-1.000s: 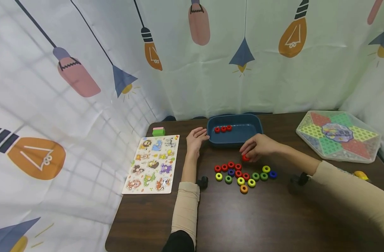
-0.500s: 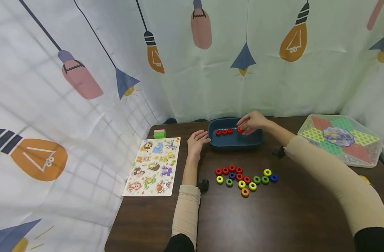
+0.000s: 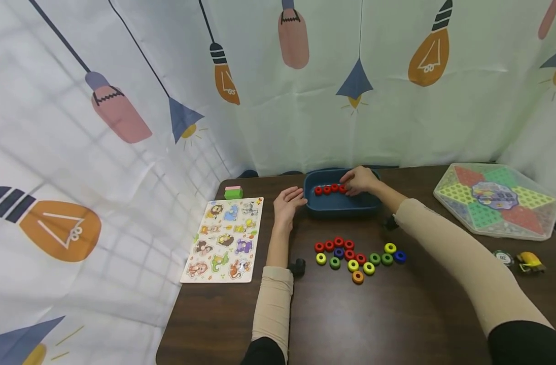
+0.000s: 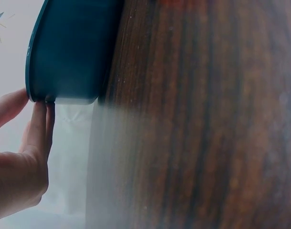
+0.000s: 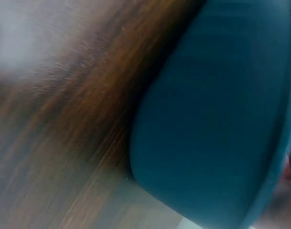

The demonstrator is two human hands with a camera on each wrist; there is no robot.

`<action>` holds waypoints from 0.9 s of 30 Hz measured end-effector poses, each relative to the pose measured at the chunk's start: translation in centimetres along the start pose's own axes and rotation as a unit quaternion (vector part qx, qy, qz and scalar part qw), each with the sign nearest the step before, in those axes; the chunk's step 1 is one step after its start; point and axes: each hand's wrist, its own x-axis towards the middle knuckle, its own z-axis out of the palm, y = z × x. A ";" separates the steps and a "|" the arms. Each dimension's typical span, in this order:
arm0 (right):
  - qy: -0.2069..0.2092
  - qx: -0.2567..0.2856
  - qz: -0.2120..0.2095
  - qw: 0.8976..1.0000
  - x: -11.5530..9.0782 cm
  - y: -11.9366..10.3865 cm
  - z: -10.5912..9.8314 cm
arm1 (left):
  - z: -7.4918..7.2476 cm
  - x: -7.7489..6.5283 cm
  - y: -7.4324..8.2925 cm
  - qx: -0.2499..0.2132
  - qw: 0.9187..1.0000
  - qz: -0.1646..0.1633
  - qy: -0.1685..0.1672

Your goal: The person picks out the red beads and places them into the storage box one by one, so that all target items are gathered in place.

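Observation:
A dark blue tray [image 3: 317, 204] stands at the back of the table, with a short row of small red rings [image 3: 326, 189] along its inside. Reaching over the tray's right part, my right hand [image 3: 361, 180] pinches a red ring [image 3: 342, 188] at the right end of that row. In the right wrist view the tray's wall [image 5: 207, 114] hides most of this hand. My left hand [image 3: 285, 207] is at the tray's left end, fingers extended. The left wrist view shows its fingertips against the tray's end [image 4: 71, 57].
Loose rings in red, yellow, green, blue and orange [image 3: 357, 277] lie in front of the tray. To the left are an animal puzzle board [image 3: 223, 241] and a green-and-pink block [image 3: 233, 192]. A hexagonal game box [image 3: 494, 200] and a yellow toy [image 3: 530, 262] are at right.
My right hand has carried a red ring from the table into the tray, then slid it left against the other red rings there. The left hand has stayed at the tray's left end.

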 end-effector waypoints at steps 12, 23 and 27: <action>-0.020 -0.074 -0.127 0.989 -7.4 -2.4 0.5 | 0.0 0.1 0.4 0.008 1.000 -0.001 0.010; -0.153 -0.047 -0.092 0.983 -12.1 -0.1 4.0 | 0.2 0.1 0.3 -0.011 1.000 -0.012 -0.004; -0.162 -0.041 -0.071 0.983 -12.6 1.5 5.4 | 0.1 0.0 0.1 -0.013 1.000 -0.022 -0.013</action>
